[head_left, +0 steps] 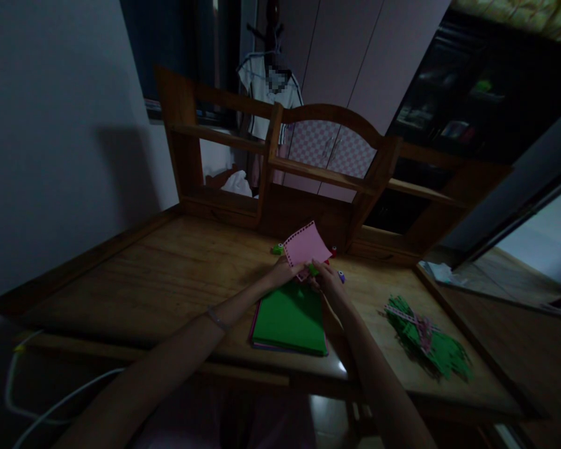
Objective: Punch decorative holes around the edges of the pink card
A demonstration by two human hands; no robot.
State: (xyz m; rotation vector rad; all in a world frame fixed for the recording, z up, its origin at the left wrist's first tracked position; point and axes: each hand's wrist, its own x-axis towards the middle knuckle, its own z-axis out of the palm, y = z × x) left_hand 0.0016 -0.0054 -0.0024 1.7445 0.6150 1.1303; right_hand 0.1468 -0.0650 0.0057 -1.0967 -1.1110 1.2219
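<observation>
A pink paper sheet (307, 245) with a row of small notches along its left and upper edges is held up over the desk. My left hand (285, 272) is closed on its lower left part. At the sheet's lower edge, my right hand (327, 279) grips a small green craft punch (313, 269), its fingers partly hidden. Beneath both hands lies a stack of coloured paper with a green sheet (290, 321) on top. Another green punch (277, 249) rests behind my left hand. Near my right hand are a purple punch (341, 276) and a red one (333, 251).
Cut green paper strips (442, 352) and pink strips (423, 330) lie in a pile at the right of the wooden desk (182, 268). A wooden shelf (318, 168) rises along its back edge. A white cable (65, 402) hangs at the lower left.
</observation>
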